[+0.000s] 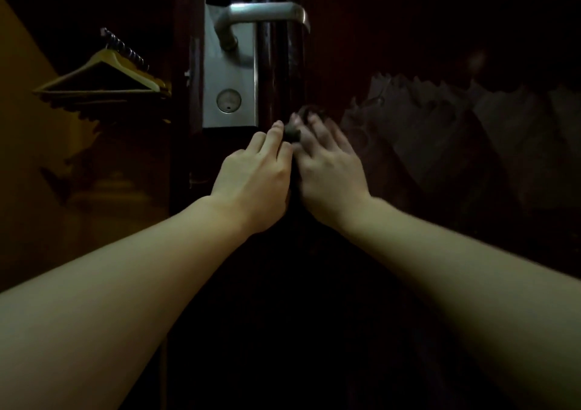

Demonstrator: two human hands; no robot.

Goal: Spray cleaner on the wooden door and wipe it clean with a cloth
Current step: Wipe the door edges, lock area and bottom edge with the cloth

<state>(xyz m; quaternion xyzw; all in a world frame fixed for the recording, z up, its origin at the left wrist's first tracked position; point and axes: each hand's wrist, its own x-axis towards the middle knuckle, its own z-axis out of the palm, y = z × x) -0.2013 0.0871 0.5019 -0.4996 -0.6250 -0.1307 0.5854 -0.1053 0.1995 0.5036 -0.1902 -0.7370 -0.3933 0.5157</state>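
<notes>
Dark cloth (292, 134) pinched by left hand (254, 180) fingers; right hand (330, 164) fingers spread, blurred, on door (408, 32).

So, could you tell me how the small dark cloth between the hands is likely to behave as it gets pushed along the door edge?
The cloth looks bunched into a lump, so it is probably soft and floppy, not stiff. The left hand seems to pinch it while the right hand lies over it, suggesting it is light. On the glossy door it would likely slide easily.
</notes>
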